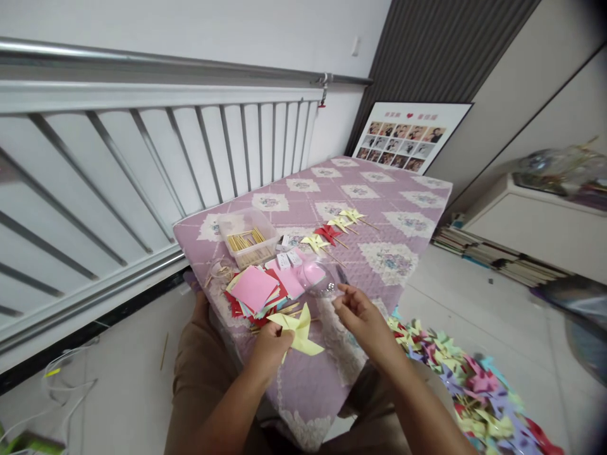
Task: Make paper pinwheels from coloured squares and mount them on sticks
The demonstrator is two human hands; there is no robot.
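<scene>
My left hand [275, 344] pinches a folded yellow paper pinwheel [301, 330] at its middle, over the near end of the table. To the right, my right hand [356, 311] is raised with thumb and forefinger together; anything between them is too small to make out. Just beyond those fingertips, small shiny bits [331, 287] lie in a clear shallow dish. A stack of coloured paper squares [256, 289], pink on top, lies beyond my left hand, with thin wooden sticks [290, 309] partly hidden beside it.
A clear plastic box [249, 237] holds short golden sticks. Finished pinwheels, yellow [315, 242] and red [328, 234], lie in a row on the purple flowered tablecloth [360, 191]. Many pinwheels [474, 385] are heaped on the floor at right. A white radiator [213, 151] borders the table.
</scene>
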